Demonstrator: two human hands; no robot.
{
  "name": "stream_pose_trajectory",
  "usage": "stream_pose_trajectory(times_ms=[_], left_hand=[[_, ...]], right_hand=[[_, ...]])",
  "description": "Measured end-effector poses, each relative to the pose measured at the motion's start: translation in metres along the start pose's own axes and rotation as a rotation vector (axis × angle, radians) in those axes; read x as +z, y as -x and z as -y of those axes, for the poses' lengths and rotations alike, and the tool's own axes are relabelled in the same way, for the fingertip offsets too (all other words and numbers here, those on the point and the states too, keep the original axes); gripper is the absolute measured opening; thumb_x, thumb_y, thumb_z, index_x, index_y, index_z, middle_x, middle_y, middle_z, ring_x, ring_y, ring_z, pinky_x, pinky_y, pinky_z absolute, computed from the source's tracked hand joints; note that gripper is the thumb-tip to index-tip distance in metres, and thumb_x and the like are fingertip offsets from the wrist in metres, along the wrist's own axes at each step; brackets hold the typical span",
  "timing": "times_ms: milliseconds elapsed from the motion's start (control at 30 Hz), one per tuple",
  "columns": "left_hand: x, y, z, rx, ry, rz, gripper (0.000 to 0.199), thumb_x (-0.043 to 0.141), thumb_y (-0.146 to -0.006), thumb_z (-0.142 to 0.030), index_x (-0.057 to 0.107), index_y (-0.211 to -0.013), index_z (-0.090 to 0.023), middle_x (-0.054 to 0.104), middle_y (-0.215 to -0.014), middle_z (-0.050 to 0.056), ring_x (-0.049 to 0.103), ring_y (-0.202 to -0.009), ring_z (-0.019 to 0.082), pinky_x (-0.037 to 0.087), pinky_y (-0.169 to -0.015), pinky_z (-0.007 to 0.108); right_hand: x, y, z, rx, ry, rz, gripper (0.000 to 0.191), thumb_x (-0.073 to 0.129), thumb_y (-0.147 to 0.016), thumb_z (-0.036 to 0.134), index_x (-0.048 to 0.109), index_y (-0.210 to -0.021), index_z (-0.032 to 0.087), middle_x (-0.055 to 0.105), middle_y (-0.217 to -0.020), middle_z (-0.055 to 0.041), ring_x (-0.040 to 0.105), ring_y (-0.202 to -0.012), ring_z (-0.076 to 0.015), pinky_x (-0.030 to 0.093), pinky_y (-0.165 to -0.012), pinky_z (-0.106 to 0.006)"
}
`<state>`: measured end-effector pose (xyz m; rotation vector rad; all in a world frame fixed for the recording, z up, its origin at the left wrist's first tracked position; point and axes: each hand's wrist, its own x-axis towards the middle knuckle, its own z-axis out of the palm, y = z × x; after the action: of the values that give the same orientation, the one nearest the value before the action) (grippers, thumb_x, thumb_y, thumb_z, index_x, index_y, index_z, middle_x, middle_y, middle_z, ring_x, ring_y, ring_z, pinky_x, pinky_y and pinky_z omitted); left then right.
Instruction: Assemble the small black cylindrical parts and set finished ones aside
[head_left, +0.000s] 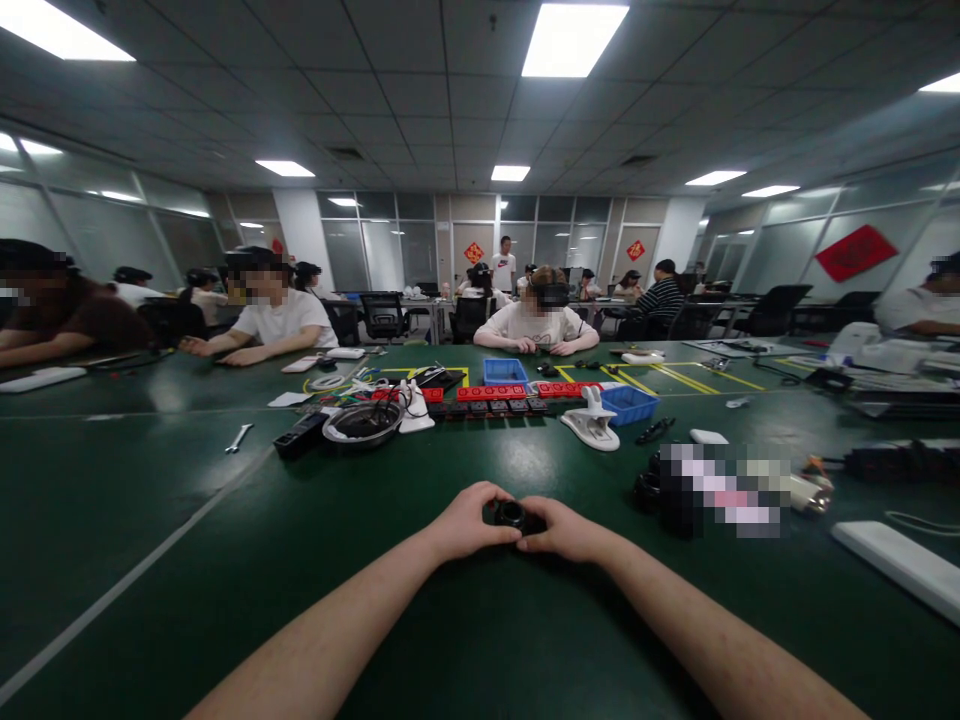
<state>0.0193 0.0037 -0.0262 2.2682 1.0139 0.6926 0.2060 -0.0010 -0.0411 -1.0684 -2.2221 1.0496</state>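
Observation:
Both of my hands meet around a small black round part (511, 514) with a ring-shaped opening on top, low over the green table (360, 590). My left hand (472, 520) grips its left side, the thumb at the near edge and the fingers curled behind. From the right, my right hand (559, 527) closes on the same part, its thumb near the left thumb. The fingers cover much of the part, so its exact kind cannot be made out.
Beyond my hands lie red and black socket strips (491, 393), blue bins (628, 404), a white clip base (592, 425) and a round dark bowl (362, 425). A wrench (239, 438) lies left; a white bar (896, 565) lies right. A person (536, 320) sits opposite.

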Motion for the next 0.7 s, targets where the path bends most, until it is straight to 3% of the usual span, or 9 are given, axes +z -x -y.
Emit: stream_pose_trajectory(times_ms=[233, 367, 600, 700], left_hand=[[0.001, -0.001, 0.001, 0.016, -0.009, 0.0, 0.038, 0.064, -0.06, -0.034, 0.055, -0.095, -0.021, 0.053, -0.086, 0.002, 0.049, -0.076, 0.015, 0.039, -0.066, 0.025], [0.003, -0.001, 0.001, -0.001, -0.009, -0.001, 0.038, 0.065, -0.059, -0.035, 0.056, -0.092, -0.02, 0.051, -0.083, 0.001, 0.048, -0.072, 0.015, 0.038, -0.062, 0.023], [0.015, 0.001, -0.001, -0.15, -0.035, -0.183, 0.038, 0.065, -0.056, -0.041, 0.053, -0.083, -0.017, 0.049, -0.081, 0.001, 0.046, -0.069, 0.015, 0.037, -0.059, 0.024], [0.015, 0.001, -0.001, -0.159, -0.031, -0.202, 0.038, 0.064, -0.056, -0.042, 0.053, -0.084, -0.017, 0.049, -0.082, 0.002, 0.047, -0.071, 0.015, 0.037, -0.06, 0.024]], right_hand=[[0.001, -0.001, -0.003, 0.014, 0.019, -0.006, 0.031, 0.061, -0.062, 0.021, 0.055, -0.092, 0.016, 0.056, -0.079, 0.0008, 0.05, -0.072, -0.0143, 0.038, -0.063, -0.024], [0.003, -0.002, -0.006, 0.053, 0.065, -0.036, 0.027, 0.063, -0.06, 0.025, 0.053, -0.082, 0.015, 0.052, -0.071, 0.0027, 0.047, -0.065, -0.012, 0.035, -0.056, -0.021], [0.025, -0.011, -0.01, 0.19, 0.417, -0.313, 0.042, 0.065, -0.051, 0.046, 0.046, -0.073, 0.016, 0.051, -0.068, 0.0002, 0.045, -0.061, -0.0135, 0.028, -0.05, -0.022], [0.029, -0.011, -0.005, 0.223, 0.498, -0.355, 0.044, 0.062, -0.054, 0.051, 0.048, -0.077, 0.016, 0.053, -0.072, -0.0033, 0.048, -0.066, -0.0169, 0.03, -0.053, -0.024]])
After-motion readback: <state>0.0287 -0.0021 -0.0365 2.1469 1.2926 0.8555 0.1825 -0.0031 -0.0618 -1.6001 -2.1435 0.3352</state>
